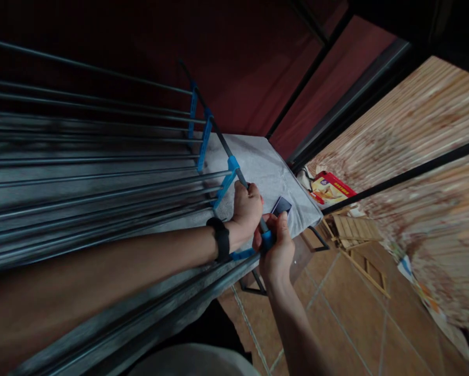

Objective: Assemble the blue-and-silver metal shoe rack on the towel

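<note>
A rack of grey metal tubes [101,201] with blue plastic brackets [206,143] lies along the left side. Its end tube [223,142] runs down through the brackets toward my hands. My left hand [248,209], with a black band on the wrist, is closed around the lower part of this tube. Just below it, my right hand [278,253] grips a blue plastic connector [268,240] at the tube's lower end, thumb along the outer side. A thicker front tube [218,282] reaches up to this connector. My palms hide part of the joint.
The rack rests over a bed-like surface with a grey cover [253,151]. A phone [281,206] lies on it, just beyond my hands. Black frame bars [406,175] cross on the right. A red-and-yellow box [332,189] and a wooden folding stool [357,232] stand beyond, over the tiled floor [336,313].
</note>
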Demonstrator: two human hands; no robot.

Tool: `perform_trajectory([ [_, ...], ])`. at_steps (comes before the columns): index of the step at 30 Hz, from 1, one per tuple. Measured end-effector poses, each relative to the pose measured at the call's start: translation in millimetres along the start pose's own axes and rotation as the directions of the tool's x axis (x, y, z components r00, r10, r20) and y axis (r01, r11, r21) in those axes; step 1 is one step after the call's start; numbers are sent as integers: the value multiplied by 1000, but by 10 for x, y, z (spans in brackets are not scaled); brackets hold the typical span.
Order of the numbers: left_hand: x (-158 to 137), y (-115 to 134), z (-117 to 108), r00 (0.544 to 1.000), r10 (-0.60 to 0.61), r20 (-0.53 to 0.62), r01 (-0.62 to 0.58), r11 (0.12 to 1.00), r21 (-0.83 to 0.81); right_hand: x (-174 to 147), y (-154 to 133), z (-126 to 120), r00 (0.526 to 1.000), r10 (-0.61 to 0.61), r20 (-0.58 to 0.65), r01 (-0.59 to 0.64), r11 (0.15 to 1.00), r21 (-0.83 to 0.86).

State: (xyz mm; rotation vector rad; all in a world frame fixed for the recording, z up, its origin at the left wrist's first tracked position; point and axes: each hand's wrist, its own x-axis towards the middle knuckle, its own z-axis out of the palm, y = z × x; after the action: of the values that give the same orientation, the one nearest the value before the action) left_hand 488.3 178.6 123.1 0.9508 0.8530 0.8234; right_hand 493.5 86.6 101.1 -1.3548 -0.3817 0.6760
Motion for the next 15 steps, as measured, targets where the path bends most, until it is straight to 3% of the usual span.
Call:
perform_trajectory([
  [6, 0, 149, -251, 978, -116, 171, 96, 988, 123, 5, -85, -4, 990, -77, 121, 77, 997, 8],
  [8, -72, 262, -416, 970, -173, 171, 140, 972, 190, -10, -115, -30, 985, -75, 157, 76, 997, -1],
  [11, -330, 484, -729, 957, -238, 165, 161, 910, 381, -25, -159, -84, 977, -31, 210, 32, 999, 0],
  [13, -581, 607, -970, 920, -333, 207, 186, 836, 517, -23, -183, -114, 969, 12, 245, -10, 1000, -8],
  [15, -849, 657, -1222, 914, -353, 200, 199, 820, 536, -13, -195, -130, 962, 38, 270, -31, 999, -30],
])
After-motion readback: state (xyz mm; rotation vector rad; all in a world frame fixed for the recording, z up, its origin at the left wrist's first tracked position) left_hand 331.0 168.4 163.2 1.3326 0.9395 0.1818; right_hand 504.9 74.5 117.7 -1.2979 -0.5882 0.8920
